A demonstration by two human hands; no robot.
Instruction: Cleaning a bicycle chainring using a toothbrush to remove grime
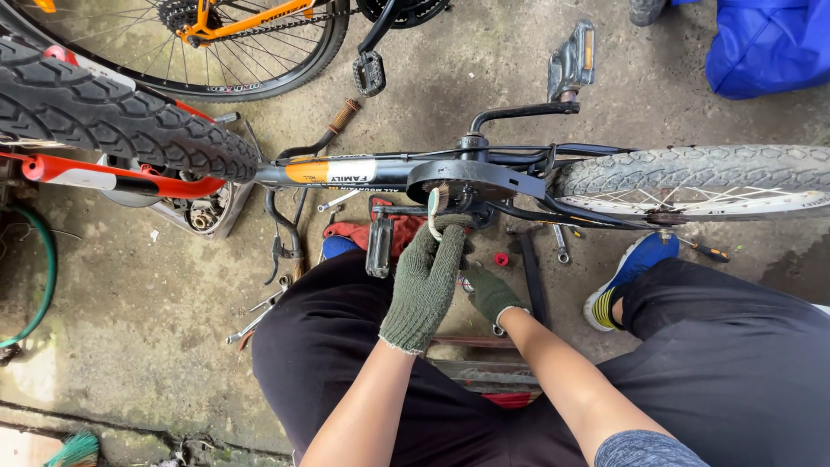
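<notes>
A small black bicycle lies across the concrete, its frame [363, 171] and black chain guard [471, 180] in front of me. My left hand [425, 277], in a green knit glove, is shut on a small brush [437, 203] whose bristles rest against the chain guard's edge. My right hand [491, 296], also gloved, sits lower and to the right, under the frame; whether it holds anything is hidden. One grey pedal [379, 246] hangs just left of my left hand, and the other pedal [572, 56] sticks up behind the frame.
The bicycle's grey tyre [700, 177] is at right and a big black tyre [112, 121] at left. An orange bicycle's wheel [225, 52] is behind. Wrenches [259, 316], a screwdriver [709, 251], a red cloth [346, 233], a green hose [43, 277] and a blue bag [769, 43] lie around.
</notes>
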